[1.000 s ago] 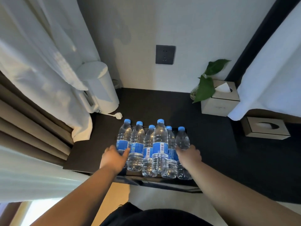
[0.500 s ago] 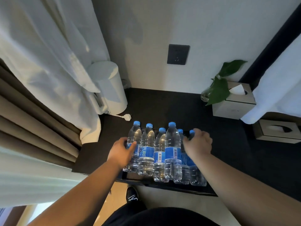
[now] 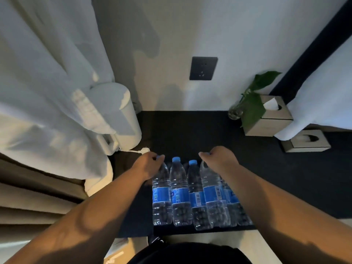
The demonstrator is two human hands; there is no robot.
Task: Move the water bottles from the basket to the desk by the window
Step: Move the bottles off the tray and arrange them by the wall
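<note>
Several clear water bottles [image 3: 180,195] with blue caps and blue labels stand packed together in a dark, low basket [image 3: 190,230] at the near edge of the black desk [image 3: 190,130]. My left hand [image 3: 147,164] is closed over the cap and neck of the leftmost bottle [image 3: 161,199]. My right hand [image 3: 219,158] is closed over the top of a taller bottle [image 3: 214,202] toward the right of the group. Two blue caps show free between my hands. Bottles behind my right forearm are partly hidden.
A white kettle [image 3: 122,115] with a loose white plug [image 3: 143,150] stands at the desk's left, under white curtains [image 3: 47,82]. A plant in a glass vase [image 3: 247,103] and two tissue boxes [image 3: 272,119] sit at the back right. A dark wall socket [image 3: 203,68] is above.
Both hands have risen from the bottles' sides to their tops and closed on the caps. The view has moved closer to the desk.
</note>
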